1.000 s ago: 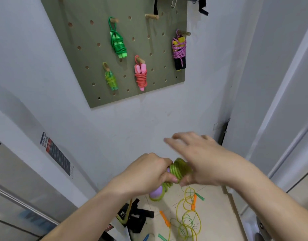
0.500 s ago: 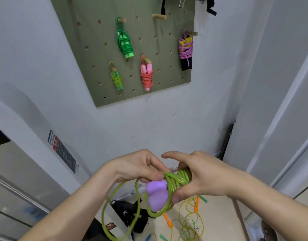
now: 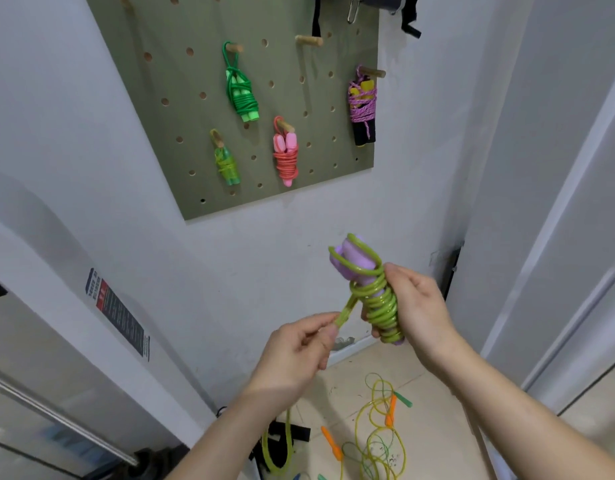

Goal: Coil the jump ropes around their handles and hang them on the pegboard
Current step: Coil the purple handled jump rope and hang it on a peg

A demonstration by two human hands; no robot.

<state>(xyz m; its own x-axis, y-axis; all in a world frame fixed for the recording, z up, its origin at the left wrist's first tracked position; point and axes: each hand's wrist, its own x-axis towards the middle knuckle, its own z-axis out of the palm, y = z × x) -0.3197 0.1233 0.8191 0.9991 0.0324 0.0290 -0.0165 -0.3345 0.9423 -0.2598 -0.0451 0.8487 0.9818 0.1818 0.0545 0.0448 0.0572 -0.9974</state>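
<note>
My right hand (image 3: 415,306) grips a pair of purple handles (image 3: 351,259) wrapped in coils of lime-green rope (image 3: 380,306), held upright with the handle tops pointing up. My left hand (image 3: 295,351) pinches a strand of the same rope just left of the coil; the loose end hangs down below my left wrist. The olive pegboard (image 3: 299,174) on the wall above carries several coiled ropes: a green one (image 3: 242,95), a pink one (image 3: 286,157), a yellow-green one (image 3: 226,164) and a purple one on black handles (image 3: 362,109). A bare wooden peg (image 3: 309,40) sticks out near the top.
On the tiled floor lie loose yellow ropes with orange and green handles (image 3: 379,434). A black strap (image 3: 285,438) lies beside them. A white door frame (image 3: 555,237) stands at the right, and a sticker (image 3: 119,313) is on the slanted white surface at the left.
The bundle has risen and turned upright in my right hand. My left hand has come off the handles and pulled away to the lower left with a strand of rope.
</note>
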